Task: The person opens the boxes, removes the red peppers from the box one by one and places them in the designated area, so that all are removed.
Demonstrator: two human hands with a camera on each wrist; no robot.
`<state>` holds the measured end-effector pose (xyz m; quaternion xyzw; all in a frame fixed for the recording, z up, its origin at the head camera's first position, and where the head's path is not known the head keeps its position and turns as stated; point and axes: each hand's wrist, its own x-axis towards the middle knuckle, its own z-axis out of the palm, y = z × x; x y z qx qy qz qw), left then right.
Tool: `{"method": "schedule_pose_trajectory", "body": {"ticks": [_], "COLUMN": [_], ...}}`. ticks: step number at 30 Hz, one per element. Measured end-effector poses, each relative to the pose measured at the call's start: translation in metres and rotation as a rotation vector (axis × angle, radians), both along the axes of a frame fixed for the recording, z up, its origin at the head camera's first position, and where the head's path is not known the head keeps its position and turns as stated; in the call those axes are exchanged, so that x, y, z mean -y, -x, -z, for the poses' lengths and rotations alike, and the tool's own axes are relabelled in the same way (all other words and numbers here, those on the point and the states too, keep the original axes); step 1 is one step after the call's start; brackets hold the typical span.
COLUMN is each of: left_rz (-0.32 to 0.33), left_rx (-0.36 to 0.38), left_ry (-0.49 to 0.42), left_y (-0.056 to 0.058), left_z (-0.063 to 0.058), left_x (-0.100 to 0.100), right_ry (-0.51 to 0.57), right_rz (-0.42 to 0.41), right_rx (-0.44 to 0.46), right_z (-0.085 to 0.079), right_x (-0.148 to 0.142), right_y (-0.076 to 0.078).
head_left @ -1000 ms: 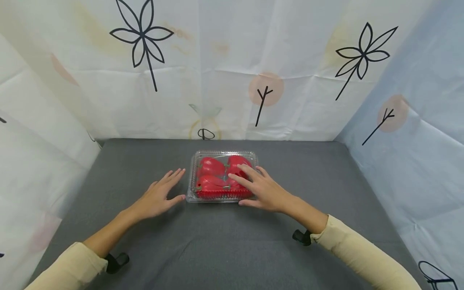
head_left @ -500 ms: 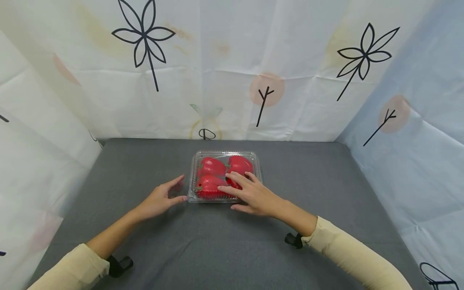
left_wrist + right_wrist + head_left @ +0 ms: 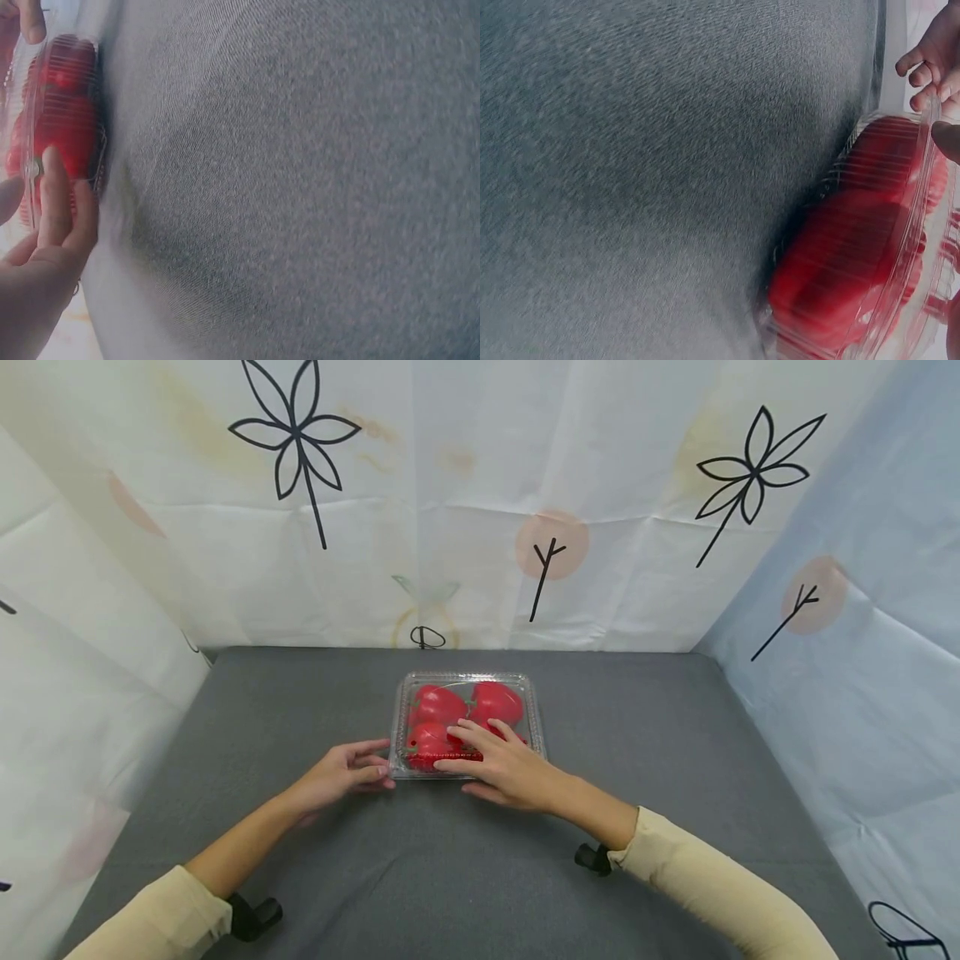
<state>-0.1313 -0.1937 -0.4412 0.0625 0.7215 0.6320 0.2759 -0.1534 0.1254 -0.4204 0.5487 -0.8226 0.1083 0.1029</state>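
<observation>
Fruits are red, cloth grey, sleeves cream, backdrop white with black flowers.

We see the box towards the back of the table, the fruits inside it; the left hand is at its front left corner; the right hand is over its front right part; behind lies the curtain.

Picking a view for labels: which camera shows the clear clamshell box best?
Head: nearly all of the clear clamshell box from above, the right hand covering part. Left wrist: mainly its side, cropped at left and partly behind the left hand. Right wrist: its side close up, cropped right and bottom.
</observation>
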Motion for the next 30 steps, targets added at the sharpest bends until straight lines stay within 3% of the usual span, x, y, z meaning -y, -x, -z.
{"method": "schedule_pose_trajectory", "body": {"ticks": [10,30], "left_rz": [-0.027,-0.139], "left_rx": [0.122,0.141], "left_ry": [-0.081,-0.141], "left_y": [0.000,-0.004], "left_z": [0.003,0.010], "left_x": [-0.002,-0.015], "right_ry": [-0.006,0.184], "right_rz": [0.015,0.105], "right_rx": [0.007,-0.025], "right_z": [0.002,0.014], "right_x": [0.015,0.040], "right_y": [0.000,-0.004]}}
